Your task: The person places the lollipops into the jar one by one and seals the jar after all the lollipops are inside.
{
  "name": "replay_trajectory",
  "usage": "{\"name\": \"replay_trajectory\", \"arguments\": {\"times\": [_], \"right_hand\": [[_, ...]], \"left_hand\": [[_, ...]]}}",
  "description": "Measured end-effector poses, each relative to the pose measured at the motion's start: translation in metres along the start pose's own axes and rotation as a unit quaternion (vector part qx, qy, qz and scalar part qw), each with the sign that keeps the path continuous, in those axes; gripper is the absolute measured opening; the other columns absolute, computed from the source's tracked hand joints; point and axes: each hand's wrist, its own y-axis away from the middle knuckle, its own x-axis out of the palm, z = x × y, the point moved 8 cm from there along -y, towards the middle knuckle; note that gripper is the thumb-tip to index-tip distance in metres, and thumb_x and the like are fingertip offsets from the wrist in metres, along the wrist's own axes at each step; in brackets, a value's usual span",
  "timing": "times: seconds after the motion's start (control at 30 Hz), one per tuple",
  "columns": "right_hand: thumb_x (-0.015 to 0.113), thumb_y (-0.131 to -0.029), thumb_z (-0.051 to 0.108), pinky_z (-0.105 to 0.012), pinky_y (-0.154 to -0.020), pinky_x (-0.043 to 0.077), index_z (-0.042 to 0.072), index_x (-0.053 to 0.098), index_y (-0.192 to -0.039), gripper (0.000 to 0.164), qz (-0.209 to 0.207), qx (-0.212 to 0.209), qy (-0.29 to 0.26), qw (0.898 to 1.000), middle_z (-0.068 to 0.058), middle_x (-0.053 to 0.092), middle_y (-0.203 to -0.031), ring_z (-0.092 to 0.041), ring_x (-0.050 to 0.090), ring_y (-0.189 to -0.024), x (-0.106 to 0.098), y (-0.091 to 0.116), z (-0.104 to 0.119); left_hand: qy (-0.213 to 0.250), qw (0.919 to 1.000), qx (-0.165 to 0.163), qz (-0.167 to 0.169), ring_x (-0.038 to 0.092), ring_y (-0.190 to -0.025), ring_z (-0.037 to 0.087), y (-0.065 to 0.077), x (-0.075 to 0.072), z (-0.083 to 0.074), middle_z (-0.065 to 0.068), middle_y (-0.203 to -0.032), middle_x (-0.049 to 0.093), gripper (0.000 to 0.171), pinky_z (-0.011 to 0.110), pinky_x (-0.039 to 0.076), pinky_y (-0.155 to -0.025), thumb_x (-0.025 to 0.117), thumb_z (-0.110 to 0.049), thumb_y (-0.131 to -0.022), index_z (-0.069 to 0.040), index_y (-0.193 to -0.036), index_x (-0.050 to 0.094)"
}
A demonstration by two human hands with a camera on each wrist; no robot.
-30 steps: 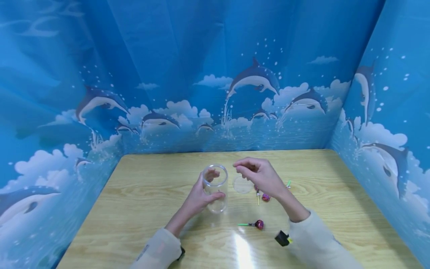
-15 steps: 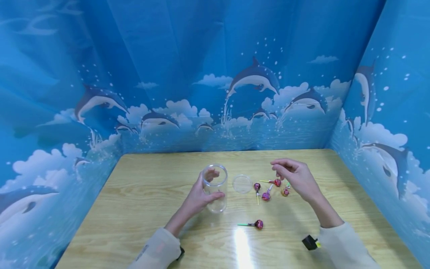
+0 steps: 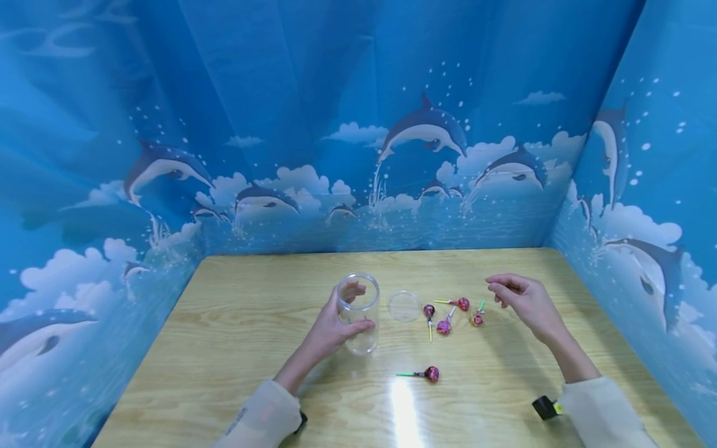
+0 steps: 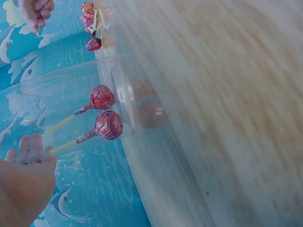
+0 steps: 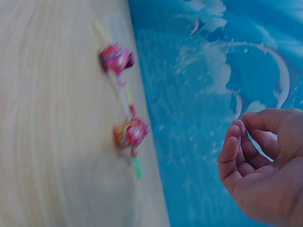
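Observation:
My left hand (image 3: 332,326) grips a clear cylindrical jar (image 3: 359,341), thumb at the front and fingers round the far side. The jar stands upright, its mouth uncovered. Through its wall in the left wrist view, two red-wrapped lollipops (image 4: 109,125) with yellow sticks show low down, heads toward the base. My right hand (image 3: 526,302) hovers at the right with nothing in it, fingers loosely bent and thumb near the index tip. Just left of it lies a lollipop (image 3: 477,320) with a green stick; others form a loose group, including a purple-pink lollipop (image 3: 444,327).
A clear round lid (image 3: 404,306) lies flat between jar and lollipops. One more lollipop (image 3: 431,374) with a green stick lies apart, nearer the front. The wooden table (image 3: 235,348) meets a blue dolphin-print curtain (image 3: 291,124) at the back and sides.
My right hand has moved from above the lid rightward, past the loose group of lollipops, uncovering them. My left hand and the jar stay where they were.

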Motion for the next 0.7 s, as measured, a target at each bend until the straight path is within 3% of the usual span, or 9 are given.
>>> {"name": "replay_trajectory", "arguments": {"times": [0.23,0.47,0.57,0.7], "right_hand": [[0.061,-0.106,0.022,-0.029,-0.069,0.056,-0.008,0.062,-0.132,0.039,0.012,0.022,0.025,0.999,0.002,0.070,-0.093,-0.016,0.064,-0.080,-0.006,-0.003,-0.026],[0.062,-0.106,0.019,-0.028,-0.075,0.059,-0.009,0.062,-0.132,0.039,0.032,0.038,0.050,0.998,-0.027,0.068,-0.118,-0.018,0.067,-0.091,-0.002,-0.008,-0.045],[0.062,-0.105,0.017,-0.024,-0.078,0.057,-0.008,0.063,-0.131,0.036,0.042,0.034,0.077,0.996,-0.028,0.066,-0.126,-0.014,0.065,-0.098,0.002,-0.012,-0.053],[0.064,-0.103,0.011,-0.023,-0.075,0.055,-0.008,0.065,-0.129,0.032,0.046,0.032,0.098,0.994,-0.027,0.067,-0.124,-0.017,0.064,-0.098,0.006,-0.017,-0.062]], "left_hand": [[-0.005,1.0000,-0.008,-0.001,0.048,-0.138,0.038,0.000,-0.001,0.001,0.015,-0.144,0.057,0.087,0.066,0.029,-0.117,0.090,-0.009,-0.079,-0.013,-0.151,0.041],[-0.008,0.9999,-0.013,-0.002,0.046,-0.140,0.042,0.001,-0.001,0.003,0.016,-0.144,0.058,0.088,0.067,0.027,-0.118,0.090,-0.011,-0.079,-0.008,-0.152,0.039],[-0.009,0.9999,-0.013,-0.004,0.047,-0.139,0.040,0.001,-0.001,0.003,0.013,-0.143,0.058,0.089,0.067,0.027,-0.117,0.090,-0.013,-0.079,-0.008,-0.152,0.039],[-0.008,1.0000,-0.002,-0.005,0.048,-0.138,0.041,0.001,-0.001,0.001,0.014,-0.142,0.059,0.086,0.067,0.030,-0.116,0.090,-0.012,-0.079,-0.011,-0.150,0.041]]}}
